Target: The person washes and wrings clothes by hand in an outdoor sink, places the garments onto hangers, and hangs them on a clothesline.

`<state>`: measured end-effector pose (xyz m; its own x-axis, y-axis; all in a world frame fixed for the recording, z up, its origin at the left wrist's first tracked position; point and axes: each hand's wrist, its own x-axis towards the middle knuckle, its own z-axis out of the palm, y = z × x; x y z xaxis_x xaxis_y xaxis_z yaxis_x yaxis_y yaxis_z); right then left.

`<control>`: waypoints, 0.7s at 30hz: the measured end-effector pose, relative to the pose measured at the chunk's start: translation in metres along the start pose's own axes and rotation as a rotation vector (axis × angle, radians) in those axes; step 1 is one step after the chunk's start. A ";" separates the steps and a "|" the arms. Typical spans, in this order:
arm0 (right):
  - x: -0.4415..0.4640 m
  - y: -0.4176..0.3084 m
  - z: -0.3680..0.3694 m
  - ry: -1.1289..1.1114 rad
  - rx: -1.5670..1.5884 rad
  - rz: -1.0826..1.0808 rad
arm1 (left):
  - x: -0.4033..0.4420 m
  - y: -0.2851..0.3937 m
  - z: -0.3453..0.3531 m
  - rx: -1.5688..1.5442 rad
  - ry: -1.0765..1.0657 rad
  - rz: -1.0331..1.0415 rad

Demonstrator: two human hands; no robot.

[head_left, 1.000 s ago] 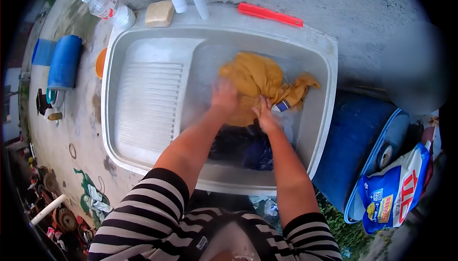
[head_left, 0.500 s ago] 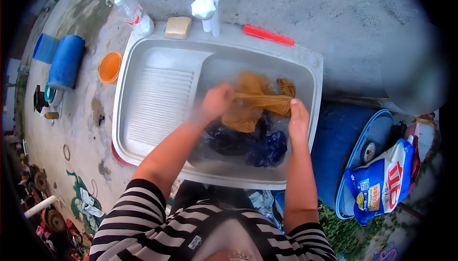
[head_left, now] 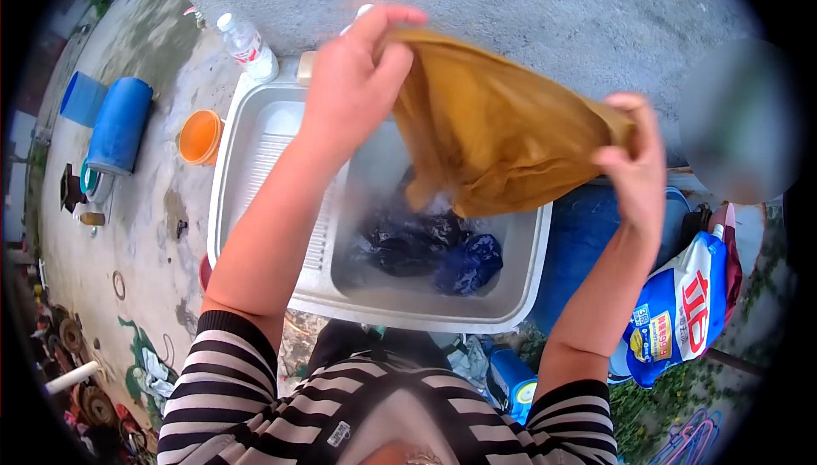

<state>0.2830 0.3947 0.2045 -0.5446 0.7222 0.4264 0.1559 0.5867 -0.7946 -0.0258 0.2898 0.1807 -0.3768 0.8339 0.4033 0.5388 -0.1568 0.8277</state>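
A mustard-yellow cloth point(head_left: 502, 129) is stretched between my two hands above the grey sink point(head_left: 532, 269). My left hand point(head_left: 362, 74) pinches its upper left corner, and my right hand point(head_left: 634, 154) grips its right end. The cloth's lower edge hangs over the basin. Dark clothes point(head_left: 408, 239) and a blue cloth point(head_left: 470, 265) lie wet in the basin below. My left forearm crosses the ribbed washboard point(head_left: 268, 167) on the sink's left side.
A plastic bottle point(head_left: 248, 48) and a partly hidden soap bar point(head_left: 305, 68) sit on the sink's back left rim. An orange bucket point(head_left: 201, 137) stands left. On the right are a blue barrel point(head_left: 579, 235) and a detergent bag point(head_left: 681, 312). Blue containers point(head_left: 122, 125) lie further left.
Both hands have risen out of the basin and moved apart, lifting and spreading the yellow cloth. The faucet and red brush on the back rim are now mostly or fully hidden.
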 end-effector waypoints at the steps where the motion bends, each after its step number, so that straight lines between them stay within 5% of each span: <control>1: -0.009 0.011 0.012 -0.065 -0.111 0.127 | -0.007 -0.018 0.007 0.008 -0.038 -0.085; 3: -0.037 0.095 0.030 -0.200 -0.207 0.328 | -0.029 -0.062 0.026 0.140 -0.239 -0.164; 7: -0.110 0.211 0.097 -0.291 -0.379 0.321 | -0.103 -0.165 0.085 0.119 -0.527 -0.219; 10: -0.169 0.259 0.163 -0.413 -0.600 0.261 | -0.173 -0.251 0.140 0.378 -0.647 0.055; 13: -0.209 0.273 0.211 -0.467 -0.771 0.308 | -0.205 -0.239 0.159 0.727 -0.872 0.007; 21: -0.204 0.294 0.222 -0.608 -0.828 0.436 | -0.221 -0.266 0.176 0.730 -0.930 -0.041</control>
<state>0.2572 0.3387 -0.2125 -0.5867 0.7592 -0.2817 0.8098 0.5536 -0.1945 0.0466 0.2404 -0.1978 0.1273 0.9431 -0.3071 0.9555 -0.0336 0.2930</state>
